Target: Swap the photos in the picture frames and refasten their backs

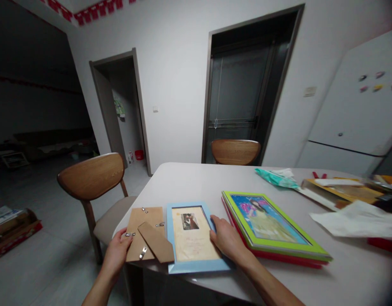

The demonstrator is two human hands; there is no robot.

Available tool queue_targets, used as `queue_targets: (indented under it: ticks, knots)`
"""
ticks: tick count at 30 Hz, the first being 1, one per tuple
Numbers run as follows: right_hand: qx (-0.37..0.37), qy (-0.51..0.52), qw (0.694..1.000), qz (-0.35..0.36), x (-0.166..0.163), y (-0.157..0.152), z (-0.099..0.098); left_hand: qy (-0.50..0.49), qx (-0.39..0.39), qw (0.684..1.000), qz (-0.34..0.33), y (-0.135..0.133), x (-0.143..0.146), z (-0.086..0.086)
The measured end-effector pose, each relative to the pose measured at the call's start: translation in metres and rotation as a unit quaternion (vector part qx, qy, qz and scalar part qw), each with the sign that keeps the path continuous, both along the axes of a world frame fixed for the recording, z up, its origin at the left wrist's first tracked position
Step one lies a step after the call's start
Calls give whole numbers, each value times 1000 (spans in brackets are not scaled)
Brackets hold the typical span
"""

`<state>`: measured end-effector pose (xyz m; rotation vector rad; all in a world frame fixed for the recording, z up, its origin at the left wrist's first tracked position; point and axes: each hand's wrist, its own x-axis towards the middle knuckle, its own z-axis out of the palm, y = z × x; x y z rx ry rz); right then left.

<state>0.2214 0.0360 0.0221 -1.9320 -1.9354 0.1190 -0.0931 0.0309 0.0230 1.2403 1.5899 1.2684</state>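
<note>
My left hand (pixel 118 247) grips the left edge of a brown picture-frame backing board (pixel 137 253), which has metal clips and a slanting stand leg (pixel 156 242). Beside it a light blue picture frame (pixel 196 267) lies at the table's front edge, holding a cream sheet with a small picture. The fingers of my right hand (pixel 226 238) close on that frame's right side. To the right of this hand, a lime green frame (pixel 262 243) with a picture of a figure in a yellow dress lies on top of a red frame (pixel 288 260).
The white table (pixel 189 180) also carries a teal and white wrapper (pixel 277 178), white crumpled paper (pixel 358 216) and opened cardboard packaging (pixel 349 191) on the right. Wooden chairs stand at the left (pixel 94 176) and far side (pixel 236 151). A box (pixel 15 231) sits on the floor.
</note>
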Motion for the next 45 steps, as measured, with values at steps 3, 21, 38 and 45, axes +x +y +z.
queue_targets:
  ticks: [3,21,38,45]
  knots:
    - [7,16,1000,-11,3,4,3,85,41,995,31,3,-4,1]
    - [-115,576,806,75,-17,-28,67,241,317,898,-184,-53,149,51]
    - [-6,42,999,7,9,-13,-2,350,150,924,36,-54,37,-18]
    - [22,17,999,25,8,-16,-4,433,220,873,-48,-57,45,-23]
